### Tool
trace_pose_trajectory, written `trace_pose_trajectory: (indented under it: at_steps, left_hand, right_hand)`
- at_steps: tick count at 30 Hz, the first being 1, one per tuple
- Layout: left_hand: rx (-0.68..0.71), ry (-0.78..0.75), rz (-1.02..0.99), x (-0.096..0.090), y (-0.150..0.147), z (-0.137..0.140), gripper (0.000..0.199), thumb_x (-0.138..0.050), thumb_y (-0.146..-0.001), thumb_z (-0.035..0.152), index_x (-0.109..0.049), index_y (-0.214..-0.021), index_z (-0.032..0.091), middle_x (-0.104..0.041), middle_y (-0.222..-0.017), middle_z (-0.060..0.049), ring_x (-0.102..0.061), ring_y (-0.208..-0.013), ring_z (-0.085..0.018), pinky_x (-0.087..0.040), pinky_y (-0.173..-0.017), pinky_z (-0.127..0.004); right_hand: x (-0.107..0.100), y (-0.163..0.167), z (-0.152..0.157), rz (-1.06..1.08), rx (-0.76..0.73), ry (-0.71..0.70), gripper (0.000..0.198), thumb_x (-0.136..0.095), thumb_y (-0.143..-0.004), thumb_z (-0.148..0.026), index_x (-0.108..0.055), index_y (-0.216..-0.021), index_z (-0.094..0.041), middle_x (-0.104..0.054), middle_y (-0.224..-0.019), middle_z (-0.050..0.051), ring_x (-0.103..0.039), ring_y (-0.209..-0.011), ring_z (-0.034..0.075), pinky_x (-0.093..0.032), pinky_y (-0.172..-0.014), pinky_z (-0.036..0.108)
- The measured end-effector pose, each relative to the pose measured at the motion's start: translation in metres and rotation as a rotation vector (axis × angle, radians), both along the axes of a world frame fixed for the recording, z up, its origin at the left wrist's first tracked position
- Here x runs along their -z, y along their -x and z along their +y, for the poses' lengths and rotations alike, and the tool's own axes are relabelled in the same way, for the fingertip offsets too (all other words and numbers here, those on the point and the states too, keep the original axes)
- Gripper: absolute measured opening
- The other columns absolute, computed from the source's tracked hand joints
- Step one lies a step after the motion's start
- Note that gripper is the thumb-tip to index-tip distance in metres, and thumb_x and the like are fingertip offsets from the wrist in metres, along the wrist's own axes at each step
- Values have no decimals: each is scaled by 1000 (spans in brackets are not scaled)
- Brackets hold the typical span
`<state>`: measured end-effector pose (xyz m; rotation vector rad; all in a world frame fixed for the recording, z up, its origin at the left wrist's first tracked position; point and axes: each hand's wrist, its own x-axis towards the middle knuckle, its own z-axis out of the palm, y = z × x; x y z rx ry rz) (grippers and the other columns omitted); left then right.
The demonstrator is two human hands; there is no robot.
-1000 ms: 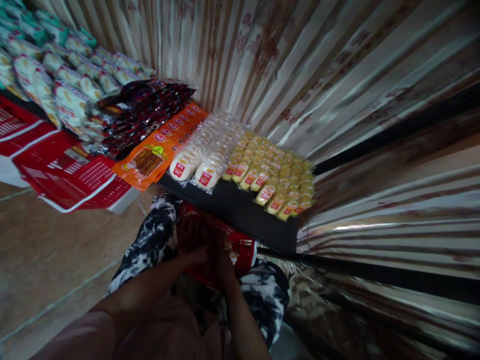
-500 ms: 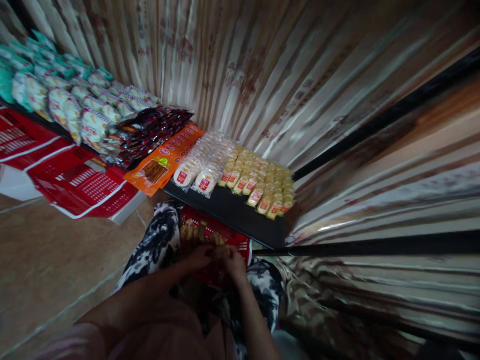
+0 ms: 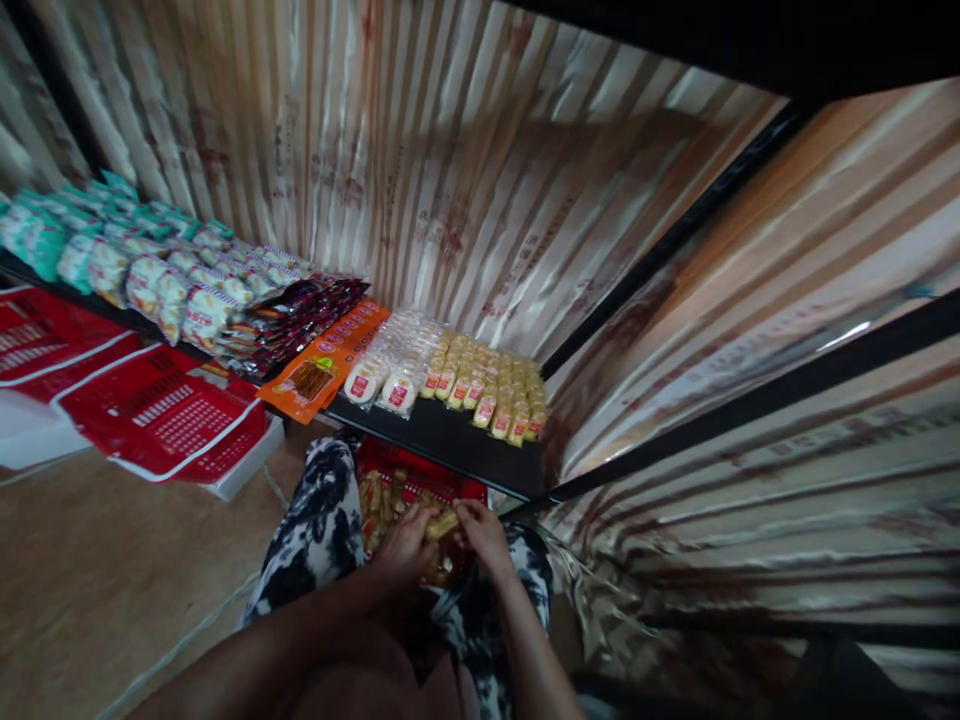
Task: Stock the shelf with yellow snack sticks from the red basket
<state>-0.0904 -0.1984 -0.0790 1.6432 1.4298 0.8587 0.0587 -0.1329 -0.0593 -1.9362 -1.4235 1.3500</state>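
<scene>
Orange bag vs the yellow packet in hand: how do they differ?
Size: the orange bag is broad; the yellow packet is small and narrow.
Look: the bag has bright, readable-looking print; the packet is dull yellow, any print too dim to tell.
Pose: the bag lies on the black shelf, near end past its edge; the packet is between the left hand and right hand.

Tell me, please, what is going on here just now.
Someone's left hand and right hand hold a small yellow packet between them, over a red container with more packets in it. On the black shelf beyond, yellow packets are in rows at the right end, beside white packets and an orange bag.
</scene>
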Motion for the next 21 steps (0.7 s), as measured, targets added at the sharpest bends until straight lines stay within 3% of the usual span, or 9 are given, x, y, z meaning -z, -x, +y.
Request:
trace_pose_trajectory:
  at_steps: [4, 9, 11, 14, 18, 21]
  left_hand:
    - [-101, -58, -61, -10, 4, 2, 35, -47, -72, 15, -56, -106, 16, -57, -107, -9, -55, -103, -21, -43, -93, -34]
    - [-243, 152, -327, -16, 15, 16, 28, -52, -72, 19, -58, -99, 15, -62, -100, -7, -59, -95, -21, -48, -83, -32]
    - [-232, 228, -373, -14, 18, 21, 28, -51, -75, 24, -57, -100, 15, -65, -90, -6, -63, -80, -19, -51, -66, -28]
    - [-201, 292, -404, -14, 22, 28, 31, -49, -77, 31, -55, -102, 14, -65, -74, -3, -63, -62, -17, -45, -48, -23]
    - [-193, 304, -439, -24, 28, 38, 39, -49, -78, 37, -52, -107, 12, -63, -66, -1, -61, -56, -15, -41, -45, -20]
    - [-180, 283, -464, -35, 31, 48, 41, -51, -77, 43, -52, -105, 13, -64, -75, -2, -60, -55, -12, -39, -43, -19]
  right_hand:
    - [-17, 5, 0, 77, -20, 17, 35, -47, -82, -55, -53, -78, -21, -53, -53, -5, -52, -43, 9, -41, -43, 19]
    - [-34, 10, 0, 154, -62, 29, 40, -43, -84, -57, -51, -74, -19, -52, -54, -6, -49, -42, 6, -37, -41, 17]
    - [-38, 11, 1, 167, -77, 13, 41, -43, -83, -58, -50, -72, -19, -51, -53, -6, -46, -41, 5, -34, -40, 16]
    - [-44, 13, 4, 178, -93, -20, 43, -45, -81, -60, -49, -69, -19, -49, -52, -7, -42, -39, 5, -30, -39, 17]
    - [-50, 14, 7, 186, -99, -43, 42, -51, -75, -61, -50, -70, -19, -46, -49, -8, -39, -39, 5, -27, -39, 18]
    - [-52, 15, 10, 193, -96, -48, 40, -52, -74, -60, -51, -71, -19, -44, -47, -9, -37, -37, 5, -25, -39, 18]
